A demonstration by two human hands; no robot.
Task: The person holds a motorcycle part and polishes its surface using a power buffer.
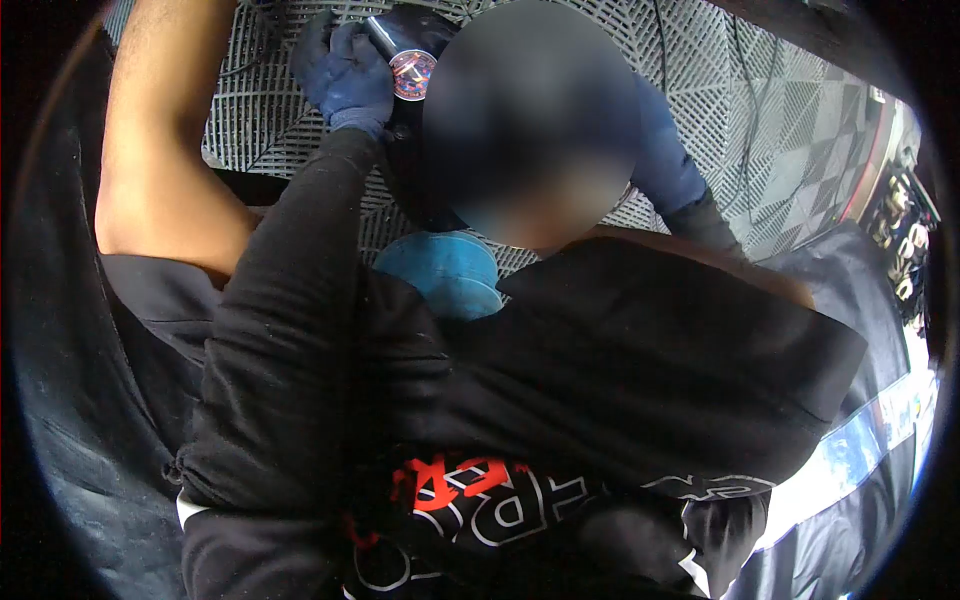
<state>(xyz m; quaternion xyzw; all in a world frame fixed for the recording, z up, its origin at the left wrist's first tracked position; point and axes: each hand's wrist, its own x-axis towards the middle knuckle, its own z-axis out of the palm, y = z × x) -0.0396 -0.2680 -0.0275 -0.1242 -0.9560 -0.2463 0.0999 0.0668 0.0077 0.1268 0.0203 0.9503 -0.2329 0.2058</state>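
My left hand (350,80), in a dark blue glove, is low over the grey grid floor, its bent fingers slightly apart. A shiny black object (395,35) with a round, colourful sticker (412,74) lies against its right side. My right hand (664,145), also gloved, shows only in part; its fingers are hidden behind another person's blurred head (530,120). What it touches cannot be seen. Below that head sits a round blue object (440,270), partly covered by dark clothing.
The other person's black-clothed back (660,350) fills the middle, and a bare arm (150,150) rises at left. Thin cables (745,110) cross the grid floor (690,50). Small mixed items (908,245) lie at the right edge.
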